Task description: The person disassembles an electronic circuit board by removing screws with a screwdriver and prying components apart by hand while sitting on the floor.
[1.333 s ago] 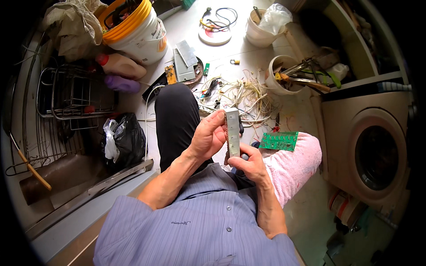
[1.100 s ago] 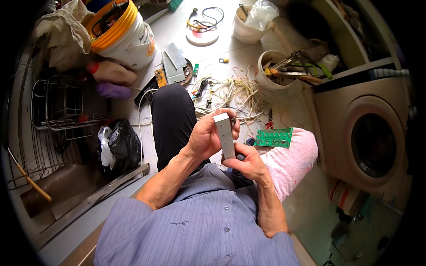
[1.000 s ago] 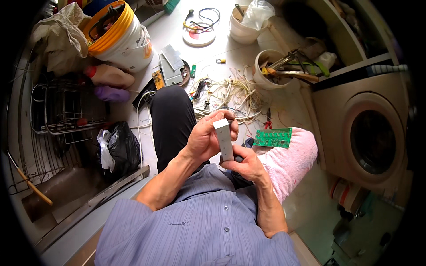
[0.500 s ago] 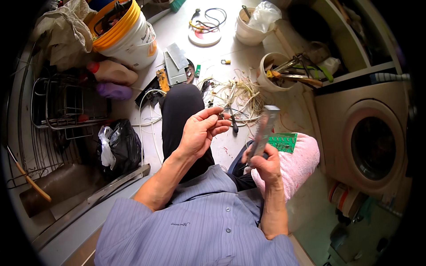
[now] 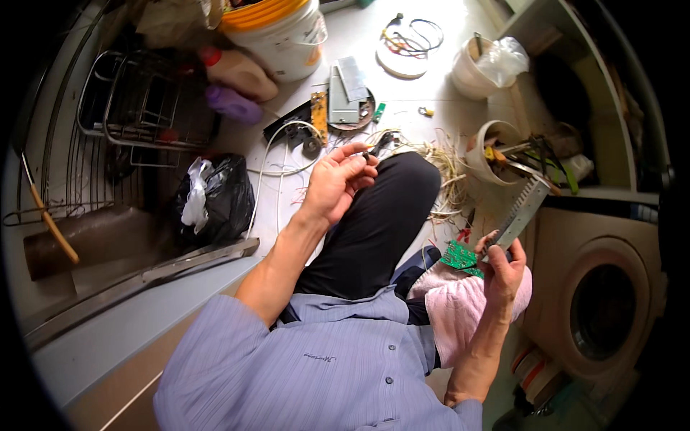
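Observation:
My left hand (image 5: 334,183) is raised beside my left knee, thumb and fingertips pinching a small dark piece (image 5: 366,155) too small to name. A grey metal strip (image 5: 523,214) with a toothed edge is gripped in my right hand (image 5: 503,266), its far end pointing up and to the right. Close to the left of that hand, a green circuit board (image 5: 460,256) sits tilted above the pink towel (image 5: 453,302) over my right leg. Whether my right fingers touch the board is hidden.
Past my knee lie tangled pale wires (image 5: 449,169) and a pan (image 5: 365,115) with grey panels. A tool bucket (image 5: 496,147) stands at right, near a washing machine (image 5: 611,309). At left are a black bag (image 5: 223,201) and a wire rack (image 5: 154,108).
The view has swung left, so surroundings appear farther right. My left knee has swung to the right. The metal strip now leans right, and the circuit board is tilted differently.

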A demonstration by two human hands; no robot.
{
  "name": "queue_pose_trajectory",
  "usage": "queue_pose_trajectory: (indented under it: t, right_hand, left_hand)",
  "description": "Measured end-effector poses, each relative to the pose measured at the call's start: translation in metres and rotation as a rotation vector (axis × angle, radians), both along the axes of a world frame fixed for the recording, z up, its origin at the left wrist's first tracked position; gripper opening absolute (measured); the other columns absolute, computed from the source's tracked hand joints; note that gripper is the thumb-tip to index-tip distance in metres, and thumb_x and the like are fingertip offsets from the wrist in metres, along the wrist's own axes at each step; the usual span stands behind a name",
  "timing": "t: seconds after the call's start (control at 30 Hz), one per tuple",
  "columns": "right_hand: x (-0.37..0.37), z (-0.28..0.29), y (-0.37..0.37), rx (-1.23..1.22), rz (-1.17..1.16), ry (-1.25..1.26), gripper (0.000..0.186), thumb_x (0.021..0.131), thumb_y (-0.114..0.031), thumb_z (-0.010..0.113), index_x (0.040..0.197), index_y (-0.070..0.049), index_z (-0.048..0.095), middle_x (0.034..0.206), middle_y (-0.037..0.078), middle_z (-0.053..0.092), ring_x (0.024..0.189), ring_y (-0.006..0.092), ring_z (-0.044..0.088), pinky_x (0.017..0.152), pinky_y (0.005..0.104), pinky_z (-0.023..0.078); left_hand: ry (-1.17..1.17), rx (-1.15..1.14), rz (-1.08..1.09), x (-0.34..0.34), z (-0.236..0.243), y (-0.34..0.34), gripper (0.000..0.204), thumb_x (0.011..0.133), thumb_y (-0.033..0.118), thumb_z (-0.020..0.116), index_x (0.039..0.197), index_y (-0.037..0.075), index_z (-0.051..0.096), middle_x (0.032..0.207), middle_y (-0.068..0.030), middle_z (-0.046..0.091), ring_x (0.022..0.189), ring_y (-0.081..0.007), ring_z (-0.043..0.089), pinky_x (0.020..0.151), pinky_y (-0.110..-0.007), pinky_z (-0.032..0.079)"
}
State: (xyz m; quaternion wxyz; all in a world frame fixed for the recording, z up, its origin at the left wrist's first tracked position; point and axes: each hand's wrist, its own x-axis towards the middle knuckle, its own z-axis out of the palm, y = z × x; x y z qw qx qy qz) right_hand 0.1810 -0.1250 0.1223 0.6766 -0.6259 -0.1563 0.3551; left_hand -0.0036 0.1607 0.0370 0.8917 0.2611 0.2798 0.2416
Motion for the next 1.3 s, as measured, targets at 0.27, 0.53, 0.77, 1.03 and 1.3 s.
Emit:
queue_pose_trajectory:
  t: [0.27,0.53,0.77,1.03,1.3]
  right_hand:
    - [0.019,-0.033,0.033,-0.094,0.008,0.083,0.019,0.094,-0.009,0.065,0.108,0.003,0.062,0.088,0.008,0.068,0.064,0.0060,0.050,0.056,0.0204,0.038]
    - [0.018,-0.061,0.051,-0.281,0.021,0.108,0.016,0.095,-0.012,0.064,0.105,0.000,0.063,0.084,0.004,0.066,0.061,0.0046,0.049,0.055,0.0196,0.037]
    - [0.020,-0.069,0.060,-0.372,-0.052,0.149,0.017,0.094,-0.010,0.065,0.108,0.000,0.064,0.080,-0.002,0.060,0.062,0.0035,0.047,0.056,0.0195,0.036]
    - [0.022,-0.074,0.062,-0.366,-0.064,0.167,0.018,0.095,-0.011,0.065,0.109,0.000,0.063,0.080,-0.003,0.060,0.063,0.0032,0.047,0.057,0.0200,0.036]
    - [0.023,-0.075,0.061,-0.389,-0.055,0.166,0.022,0.094,-0.014,0.068,0.111,0.000,0.064,0.081,-0.004,0.061,0.063,0.0028,0.047,0.057,0.0195,0.036]
  left_hand:
    - [0.530,-0.234,0.295,-0.064,-0.220,0.063,0.020,0.093,-0.003,0.061,0.114,-0.003,0.060,0.094,-0.0175,0.070,0.081,-0.0250,0.070,0.068,-0.035,0.060]
    - [0.743,-0.170,0.301,-0.075,-0.313,0.108,0.029,0.089,-0.003,0.063,0.118,-0.008,0.058,0.083,-0.0185,0.071,0.065,-0.0233,0.069,0.059,-0.031,0.059]
    - [0.865,-0.122,0.399,-0.060,-0.332,0.127,0.027,0.087,-0.008,0.060,0.114,-0.010,0.056,0.085,-0.0228,0.071,0.069,-0.0279,0.072,0.059,-0.034,0.060]
    - [0.879,-0.161,0.406,-0.051,-0.339,0.130,0.028,0.087,-0.009,0.057,0.115,-0.009,0.055,0.086,-0.0242,0.071,0.068,-0.0301,0.072,0.060,-0.036,0.061]
    - [0.872,-0.175,0.419,-0.051,-0.345,0.124,0.028,0.088,-0.009,0.056,0.117,-0.009,0.053,0.091,-0.0248,0.070,0.075,-0.0313,0.073,0.062,-0.036,0.062]
